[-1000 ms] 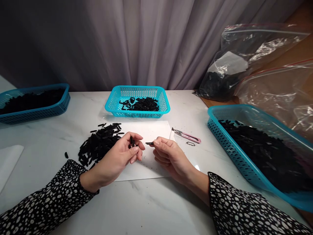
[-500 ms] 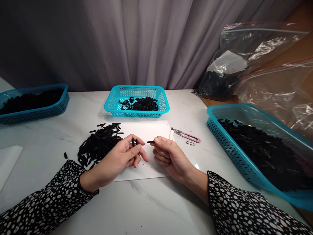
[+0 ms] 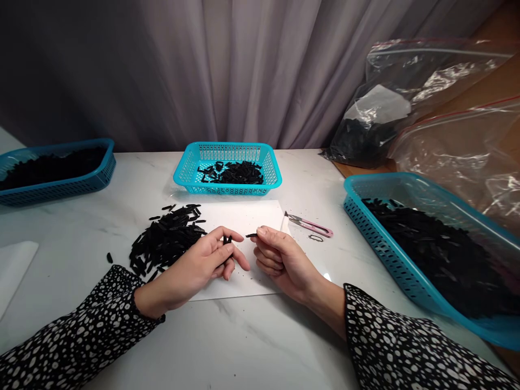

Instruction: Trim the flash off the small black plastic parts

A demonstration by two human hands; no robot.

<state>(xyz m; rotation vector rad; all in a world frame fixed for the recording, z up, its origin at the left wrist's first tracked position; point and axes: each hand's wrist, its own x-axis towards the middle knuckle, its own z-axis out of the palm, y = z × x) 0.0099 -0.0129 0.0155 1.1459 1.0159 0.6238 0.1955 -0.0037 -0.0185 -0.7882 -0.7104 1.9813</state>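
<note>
Small black strips [image 3: 227, 239] stick up between the thumb and fingers of my left hand [image 3: 213, 254], which is closed on them with the index finger stretched out. My right hand [image 3: 278, 252] pinches another thin black strip [image 3: 252, 235] between thumb and forefinger, its tip pointing left toward the left index finger, a small gap apart. Both hands are over a white sheet [image 3: 244, 216]. A loose pile of black strips [image 3: 166, 238] lies at the sheet's left edge, just behind my left hand. Pink-handled thread snips [image 3: 311, 223] lie right of the sheet.
A turquoise basket [image 3: 227, 189] with some black strips stands behind the sheet. Fuller baskets stand at left [image 3: 60, 187] and right [image 3: 390, 254]. A thin black loop [image 3: 316, 238] lies near the snips. Clear zip bags [image 3: 377, 108] sit at the back right, before a grey curtain [image 3: 260, 70].
My left hand has shifted slightly right, its index finger now reaching closer to the right hand's strip. The strips in my left hand have tilted together. My right hand has barely moved.
</note>
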